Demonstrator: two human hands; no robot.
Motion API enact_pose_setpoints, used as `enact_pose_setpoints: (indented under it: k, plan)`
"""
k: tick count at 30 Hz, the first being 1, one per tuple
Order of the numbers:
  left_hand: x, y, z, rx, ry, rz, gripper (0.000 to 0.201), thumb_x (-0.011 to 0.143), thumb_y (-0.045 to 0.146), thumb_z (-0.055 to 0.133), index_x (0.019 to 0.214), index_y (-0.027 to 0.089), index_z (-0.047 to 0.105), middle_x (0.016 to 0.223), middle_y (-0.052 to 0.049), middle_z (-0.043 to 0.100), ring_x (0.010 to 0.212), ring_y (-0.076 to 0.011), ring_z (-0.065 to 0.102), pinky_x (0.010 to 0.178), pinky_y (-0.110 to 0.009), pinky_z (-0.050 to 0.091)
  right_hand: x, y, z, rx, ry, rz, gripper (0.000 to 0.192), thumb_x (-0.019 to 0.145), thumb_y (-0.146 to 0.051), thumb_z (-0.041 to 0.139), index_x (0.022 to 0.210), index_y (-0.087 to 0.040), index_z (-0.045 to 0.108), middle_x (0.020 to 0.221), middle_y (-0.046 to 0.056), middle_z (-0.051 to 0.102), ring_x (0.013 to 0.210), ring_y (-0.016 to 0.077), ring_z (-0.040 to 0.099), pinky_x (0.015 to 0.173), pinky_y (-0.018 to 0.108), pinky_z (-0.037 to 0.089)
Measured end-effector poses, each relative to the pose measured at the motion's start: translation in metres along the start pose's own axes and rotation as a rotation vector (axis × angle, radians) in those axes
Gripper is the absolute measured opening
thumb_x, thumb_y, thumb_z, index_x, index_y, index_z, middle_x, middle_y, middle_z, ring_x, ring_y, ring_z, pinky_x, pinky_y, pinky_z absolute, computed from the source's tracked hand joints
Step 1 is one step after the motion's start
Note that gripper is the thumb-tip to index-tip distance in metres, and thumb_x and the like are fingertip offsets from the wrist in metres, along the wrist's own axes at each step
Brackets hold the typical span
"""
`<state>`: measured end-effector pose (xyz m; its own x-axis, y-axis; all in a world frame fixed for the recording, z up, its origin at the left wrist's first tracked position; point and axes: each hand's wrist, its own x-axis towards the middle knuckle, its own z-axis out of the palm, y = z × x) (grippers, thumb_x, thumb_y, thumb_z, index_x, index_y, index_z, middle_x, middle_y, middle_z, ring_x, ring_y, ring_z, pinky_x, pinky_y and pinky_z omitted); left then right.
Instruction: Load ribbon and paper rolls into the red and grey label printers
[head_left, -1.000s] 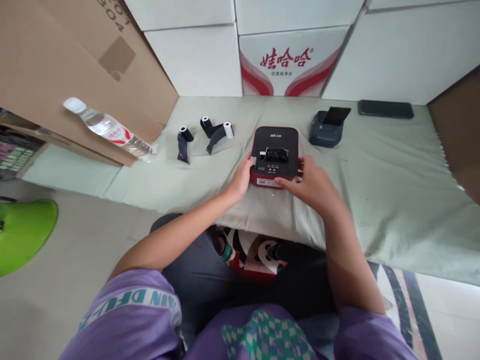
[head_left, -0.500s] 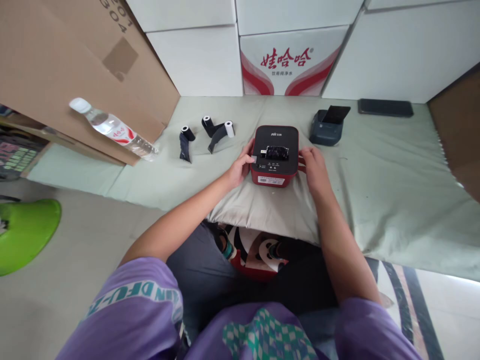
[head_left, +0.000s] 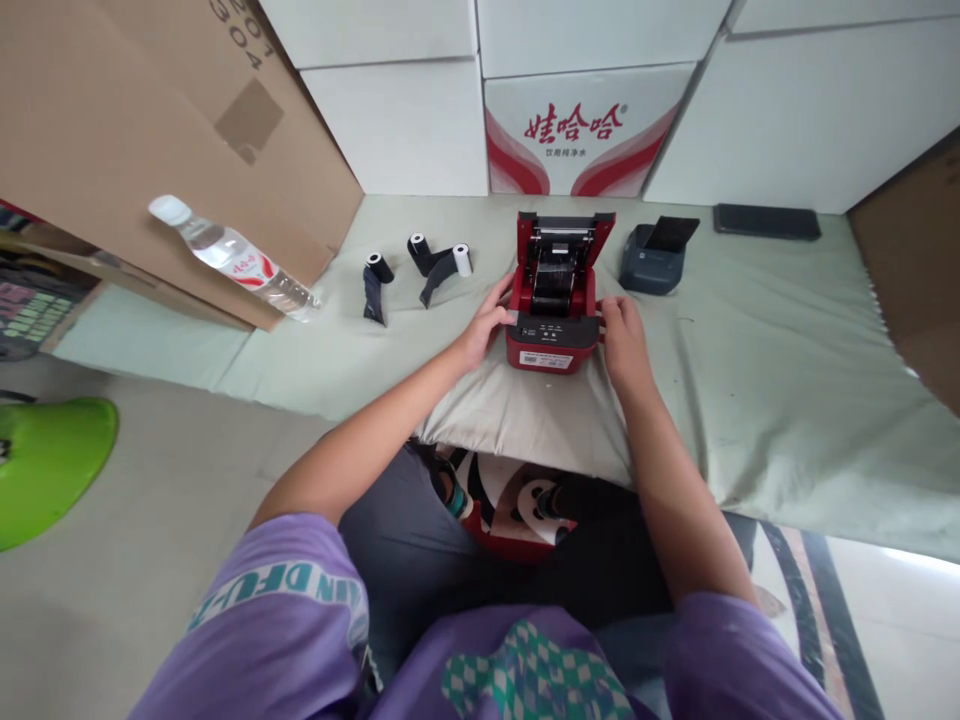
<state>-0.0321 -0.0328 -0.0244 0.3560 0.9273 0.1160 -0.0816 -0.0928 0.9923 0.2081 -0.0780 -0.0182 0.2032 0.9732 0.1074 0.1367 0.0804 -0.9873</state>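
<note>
Far left on the pale cloth (head_left: 787, 400): a clear bottle (head_left: 244, 264) beside a cardboard box (head_left: 180, 130). Next, three small rolls (head_left: 427, 262), dark strips trailing. Your left hand (head_left: 484, 330) grasps the left side of the red-and-black printer (head_left: 551, 332), thumb at the front panel's edge. Printer sits on the cloth before you, lid (head_left: 602, 240) raised, black film showing inside. Your right hand (head_left: 624, 335) has bent fingers against the printer's right side; whether it grips, cannot tell. Farther right, a small dark device (head_left: 646, 272), then a flat black slab (head_left: 766, 222).
</note>
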Motion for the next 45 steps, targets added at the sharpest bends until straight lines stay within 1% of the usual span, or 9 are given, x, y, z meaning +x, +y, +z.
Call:
enact_pose_setpoints:
  k: [8,14,20,23,27,34,40,43,45]
  plan:
    - [0.01,-0.016,-0.026,0.511,0.091,0.163,0.049,0.101,0.045,0.044,0.142,0.024,0.06,0.149,-0.012,0.059,0.145,-0.0295,0.052,0.126,-0.051,0.041,0.002,-0.002,0.006,-0.07,0.142,-0.009,0.045,0.095,-0.071,0.055,0.087,-0.026,0.056,0.09,0.001,0.066,0.088,0.0198,0.063,0.082,0.035,0.052]
    - [0.002,-0.018,-0.028,0.798,-0.001,0.234,0.041,0.094,0.032,0.055,0.131,0.018,0.065,0.131,-0.015,0.069,0.125,-0.031,0.064,0.113,-0.05,0.049,0.0,-0.006,0.006,-0.092,0.178,-0.153,0.028,0.097,-0.052,0.056,0.093,-0.025,0.061,0.096,0.003,0.069,0.09,0.0192,0.065,0.08,0.034,0.053]
    - [0.004,-0.019,-0.027,0.849,0.032,0.204,0.04,0.088,0.023,0.059,0.127,0.021,0.065,0.126,-0.012,0.07,0.119,-0.0309,0.065,0.108,-0.05,0.052,0.005,-0.042,0.002,-0.328,-0.007,-0.442,0.018,0.092,-0.028,0.056,0.088,-0.026,0.073,0.105,0.007,0.077,0.107,0.0253,0.068,0.097,0.044,0.054]
    - [0.004,-0.018,-0.027,0.862,0.033,0.198,0.038,0.086,0.022,0.058,0.123,0.02,0.066,0.123,-0.012,0.071,0.116,-0.0298,0.065,0.105,-0.047,0.052,0.017,-0.056,0.007,-0.489,-0.175,-0.411,0.017,0.086,-0.022,0.063,0.076,-0.026,0.077,0.102,0.007,0.08,0.118,0.0319,0.063,0.116,0.057,0.042]
    - [0.003,-0.016,-0.026,0.859,0.018,0.207,0.033,0.086,0.021,0.057,0.118,0.019,0.067,0.119,-0.012,0.071,0.113,-0.0285,0.064,0.103,-0.044,0.051,0.03,-0.067,0.015,-0.622,-0.201,-0.333,0.021,0.081,-0.021,0.071,0.06,-0.024,0.069,0.083,0.011,0.075,0.123,0.0402,0.056,0.115,0.066,0.035]
    - [0.003,-0.015,-0.024,0.842,0.044,0.173,0.027,0.083,0.017,0.056,0.108,0.02,0.068,0.113,-0.011,0.071,0.111,-0.0286,0.063,0.103,-0.044,0.05,0.032,-0.082,0.024,-0.697,-0.251,-0.259,0.014,0.081,-0.018,0.071,0.068,-0.024,0.072,0.073,0.009,0.071,0.093,0.0325,0.066,0.095,0.052,0.05]
    - [-0.004,-0.015,-0.025,0.62,0.155,0.166,0.02,0.089,0.017,0.053,0.103,0.019,0.068,0.104,-0.009,0.074,0.102,-0.0239,0.068,0.095,-0.039,0.054,0.02,-0.089,-0.003,-0.465,-0.32,-0.161,0.02,0.081,-0.019,0.064,0.063,-0.022,0.073,0.072,0.003,0.074,0.079,0.0234,0.067,0.083,0.039,0.052]
    - [-0.008,0.004,-0.021,0.553,0.347,0.259,0.018,0.098,0.023,0.05,0.103,0.02,0.067,0.096,-0.008,0.075,0.094,-0.022,0.07,0.092,-0.038,0.055,0.021,-0.085,-0.018,-0.321,-0.388,-0.133,0.021,0.08,-0.019,0.063,0.064,-0.022,0.077,0.081,0.004,0.08,0.087,0.0246,0.072,0.089,0.039,0.054]
    - [-0.005,0.028,-0.014,0.615,0.35,0.356,0.02,0.101,0.028,0.051,0.101,0.021,0.07,0.095,-0.008,0.076,0.096,-0.0227,0.07,0.096,-0.039,0.054,0.024,-0.081,-0.024,-0.241,-0.414,-0.137,0.02,0.08,-0.02,0.064,0.069,-0.022,0.081,0.085,0.004,0.082,0.092,0.0253,0.074,0.094,0.039,0.054]
